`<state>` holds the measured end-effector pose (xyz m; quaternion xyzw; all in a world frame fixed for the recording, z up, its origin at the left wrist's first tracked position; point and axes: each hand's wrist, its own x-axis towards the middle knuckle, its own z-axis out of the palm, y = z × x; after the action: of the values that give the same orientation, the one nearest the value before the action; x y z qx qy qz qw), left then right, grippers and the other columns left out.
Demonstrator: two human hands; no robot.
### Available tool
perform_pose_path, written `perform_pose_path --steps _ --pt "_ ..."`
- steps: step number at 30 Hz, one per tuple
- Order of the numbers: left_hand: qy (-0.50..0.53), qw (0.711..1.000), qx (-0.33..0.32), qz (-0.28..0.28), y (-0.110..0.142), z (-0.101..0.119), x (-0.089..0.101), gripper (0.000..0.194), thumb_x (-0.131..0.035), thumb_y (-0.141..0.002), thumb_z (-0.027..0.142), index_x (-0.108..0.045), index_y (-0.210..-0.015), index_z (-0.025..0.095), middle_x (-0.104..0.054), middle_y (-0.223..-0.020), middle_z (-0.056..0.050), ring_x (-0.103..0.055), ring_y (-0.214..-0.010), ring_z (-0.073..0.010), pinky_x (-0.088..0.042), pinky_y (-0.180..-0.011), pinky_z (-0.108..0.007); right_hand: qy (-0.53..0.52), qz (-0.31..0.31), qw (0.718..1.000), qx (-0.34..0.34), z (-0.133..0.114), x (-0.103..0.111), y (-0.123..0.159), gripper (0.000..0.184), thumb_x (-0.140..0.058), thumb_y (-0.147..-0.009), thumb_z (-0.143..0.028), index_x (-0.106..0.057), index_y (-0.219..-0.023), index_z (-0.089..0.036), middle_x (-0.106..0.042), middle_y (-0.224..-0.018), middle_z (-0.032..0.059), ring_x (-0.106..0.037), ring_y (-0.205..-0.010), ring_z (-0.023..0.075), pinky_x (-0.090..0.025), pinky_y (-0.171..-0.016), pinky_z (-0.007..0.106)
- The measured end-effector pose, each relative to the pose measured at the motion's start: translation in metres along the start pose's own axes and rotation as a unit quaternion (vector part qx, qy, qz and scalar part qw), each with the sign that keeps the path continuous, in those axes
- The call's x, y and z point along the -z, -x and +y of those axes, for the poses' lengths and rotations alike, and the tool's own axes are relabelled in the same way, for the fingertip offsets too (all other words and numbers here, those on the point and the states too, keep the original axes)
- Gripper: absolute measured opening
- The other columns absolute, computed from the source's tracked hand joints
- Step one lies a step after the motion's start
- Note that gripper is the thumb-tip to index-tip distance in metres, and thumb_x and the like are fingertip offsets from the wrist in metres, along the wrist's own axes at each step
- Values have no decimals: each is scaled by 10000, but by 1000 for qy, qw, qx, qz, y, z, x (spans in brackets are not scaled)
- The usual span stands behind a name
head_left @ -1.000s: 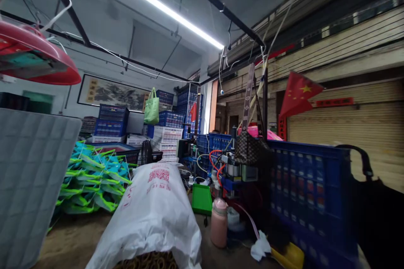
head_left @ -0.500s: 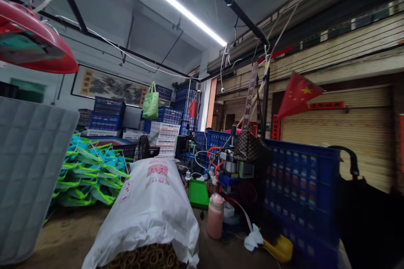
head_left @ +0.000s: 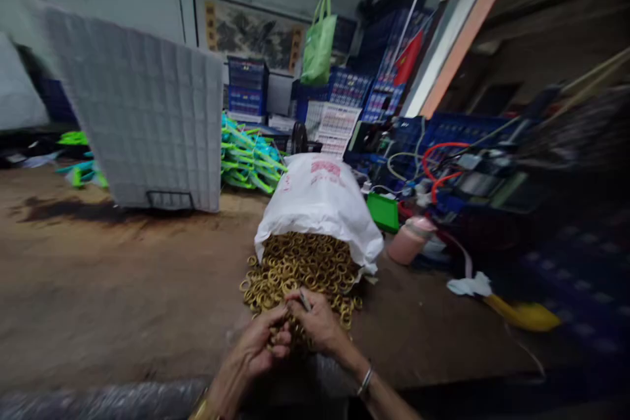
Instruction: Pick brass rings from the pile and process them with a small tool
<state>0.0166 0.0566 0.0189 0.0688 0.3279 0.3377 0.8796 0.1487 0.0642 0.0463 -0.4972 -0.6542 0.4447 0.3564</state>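
A white sack (head_left: 319, 200) with red print lies on its side on the table, its mouth towards me. Brass-coloured rings (head_left: 305, 266) spill from it in a heap. At the heap's near edge, my left hand (head_left: 260, 344) has its fingers curled around what looks like one or more rings; blur hides the exact number. My right hand (head_left: 319, 325) is closed beside it, fingertips meeting those of the left. From its grip pokes a short, slim grey metal tool (head_left: 305, 300), whose kind I cannot make out.
A pale quilted panel (head_left: 152, 111) stands upright at left, with green and turquoise pieces (head_left: 249, 157) piled behind. Right of the sack are a green tray (head_left: 384, 211), a pink flask (head_left: 411, 239) and a yellow-handled object (head_left: 529, 315). Plastic wrap (head_left: 113, 400) lines the near edge.
My view has tilted down and turned left. Both hands and the spilled rings now show, where before only the sack's mouth showed at the bottom.
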Motion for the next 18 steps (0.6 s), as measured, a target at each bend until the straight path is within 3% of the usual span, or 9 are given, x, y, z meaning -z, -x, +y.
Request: perform_pose_path --steps 1,5,8,10,13,18 --pt "9 1000 -2 5 1 0 0 111 -512 -796 199 -503 -714 125 -444 -487 47 -353 -313 -11 -202 -290 -96 6 1 1000 7 -1 1 0 278 -477 -786 -399 -586 -759 -145 -505 -600 -36 -461 -566 84 -350 -544 187" --pt "37 999 11 4 5 -1 -5 105 -514 -778 162 -485 -683 128 -439 -479 40 -342 -306 -12 -180 -287 -92 48 -14 998 24 -1 5 3 352 -408 -819 -441 -588 -754 -146 -502 -620 -21 -439 -583 98 -330 -544 198" --pt "50 999 8 -9 8 -3 -5 140 -485 -797 180 -474 -667 128 -448 -488 32 -341 -312 -11 -184 -290 -91 129 43 991 22 6 7 5 335 -347 -849 -385 -574 -753 -158 -494 -595 -18 -422 -549 102 -306 -525 204" --pt "59 998 1 -14 8 -5 -3 148 -472 -805 184 -474 -669 123 -453 -496 28 -346 -316 -10 -185 -292 -90 215 79 973 38 12 8 8 225 -369 -824 -266 -565 -768 -170 -519 -610 -10 -439 -560 109 -300 -544 209" --pt "70 997 -5 -16 7 -6 -1 150 -467 -806 181 -477 -671 116 -449 -496 28 -346 -317 -9 -187 -292 -93 324 51 941 80 17 8 15 201 -393 -704 -87 -548 -784 -186 -574 -674 6 -492 -625 120 -296 -589 209" --pt "78 997 -10 -18 5 -7 -2 156 -483 -789 166 -467 -641 121 -432 -486 33 -349 -321 -12 -191 -297 -97 404 24 911 81 18 1 23 202 -380 -695 -59 -529 -736 -188 -618 -694 19 -517 -601 119 -252 -545 222"
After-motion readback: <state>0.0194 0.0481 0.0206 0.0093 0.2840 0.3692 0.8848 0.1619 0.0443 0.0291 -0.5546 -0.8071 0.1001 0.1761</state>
